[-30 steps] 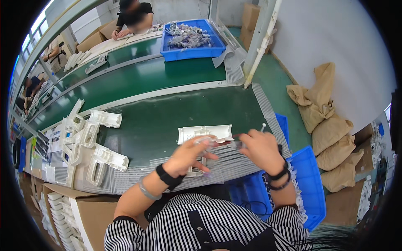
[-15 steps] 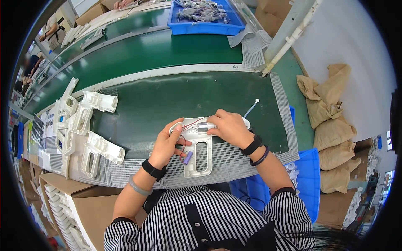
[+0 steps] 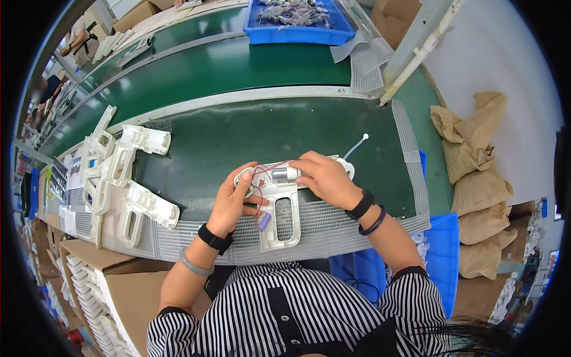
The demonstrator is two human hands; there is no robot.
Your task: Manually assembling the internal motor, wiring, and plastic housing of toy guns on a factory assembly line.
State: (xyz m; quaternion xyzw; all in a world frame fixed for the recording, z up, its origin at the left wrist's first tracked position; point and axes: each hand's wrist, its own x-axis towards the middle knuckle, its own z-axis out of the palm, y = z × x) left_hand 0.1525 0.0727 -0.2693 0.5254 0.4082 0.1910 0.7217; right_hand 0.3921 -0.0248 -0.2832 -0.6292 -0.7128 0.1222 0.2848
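A white gun-shaped plastic housing half [image 3: 269, 239] lies open side up in front of me, its looped handle toward my body. My left hand [image 3: 231, 199] is closed on its left end, thumb on top beside a small round part with a greenish edge. With my right hand [image 3: 326, 181] I grip a silver motor [image 3: 279, 174] with a white end over the housing's barrel. Thin red wires [image 3: 258, 196] run between the motor and the left end. A purple cylinder [image 3: 264, 221] hangs by the handle near my left fingers. A pale tube with a white tip [image 3: 357, 146] sticks out beyond my right hand.
More white housing halves [image 3: 151, 205] are piled at the left on the green work surface [image 3: 238, 134]. A blue tray [image 3: 300, 35] of wired parts stands at the back. Blue bins [image 3: 440, 256] and brown sacks [image 3: 479, 193] are at the right, a cardboard box [image 3: 137, 291] at lower left.
The motor has shifted slightly left over the housing, and more of its white end shows. My left thumb has moved and uncovered the greenish round part. The whole view has shifted a little.
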